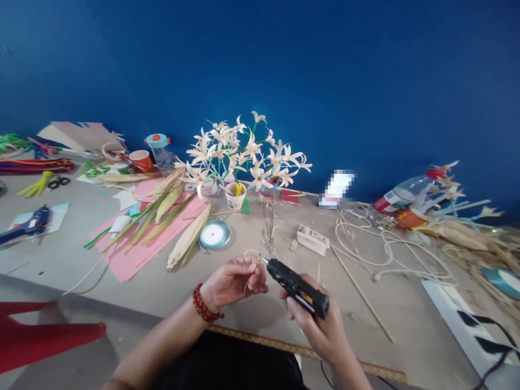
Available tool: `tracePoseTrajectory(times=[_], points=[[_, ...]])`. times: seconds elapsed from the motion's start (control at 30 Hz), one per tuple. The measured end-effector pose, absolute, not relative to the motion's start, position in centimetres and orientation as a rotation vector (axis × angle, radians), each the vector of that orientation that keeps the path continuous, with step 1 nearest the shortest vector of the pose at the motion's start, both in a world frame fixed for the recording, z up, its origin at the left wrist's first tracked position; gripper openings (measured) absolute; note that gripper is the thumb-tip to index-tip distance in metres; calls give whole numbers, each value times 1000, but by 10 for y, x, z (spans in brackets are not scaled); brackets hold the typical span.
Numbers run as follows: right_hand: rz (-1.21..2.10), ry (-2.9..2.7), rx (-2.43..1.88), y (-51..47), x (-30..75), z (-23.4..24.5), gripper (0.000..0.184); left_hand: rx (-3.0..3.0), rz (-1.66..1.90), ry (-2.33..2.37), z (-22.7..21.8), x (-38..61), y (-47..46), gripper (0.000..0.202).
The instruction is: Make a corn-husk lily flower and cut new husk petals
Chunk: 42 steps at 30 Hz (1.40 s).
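My right hand (320, 325) grips a black glue gun (298, 287), its nozzle pointing left. My left hand (235, 279), with a red bead bracelet on the wrist, pinches a thin pale strip curled into a loop (252, 254) right at the nozzle tip. Both hands hover low over the grey floor (170, 292), just in front of my lap.
Cups with pale handmade flowers (244, 154) stand by the blue wall. Corn husks lie on pink paper (134, 254), beside a ribbon spool (214, 234). A blue glue gun (24, 227) lies far left; a white cord (382, 246), sticks and more husks lie right.
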State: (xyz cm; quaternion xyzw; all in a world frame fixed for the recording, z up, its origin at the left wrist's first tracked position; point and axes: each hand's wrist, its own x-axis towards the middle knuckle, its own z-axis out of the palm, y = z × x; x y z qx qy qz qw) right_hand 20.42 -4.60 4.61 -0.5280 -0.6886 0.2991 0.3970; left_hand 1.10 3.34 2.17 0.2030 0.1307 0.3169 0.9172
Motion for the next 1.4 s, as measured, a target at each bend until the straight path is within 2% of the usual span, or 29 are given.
tracePoseTrajectory(times=[1.4], points=[[672,-1826,-1396,-45,206,38,18,330,654,204,17,11,30,14]])
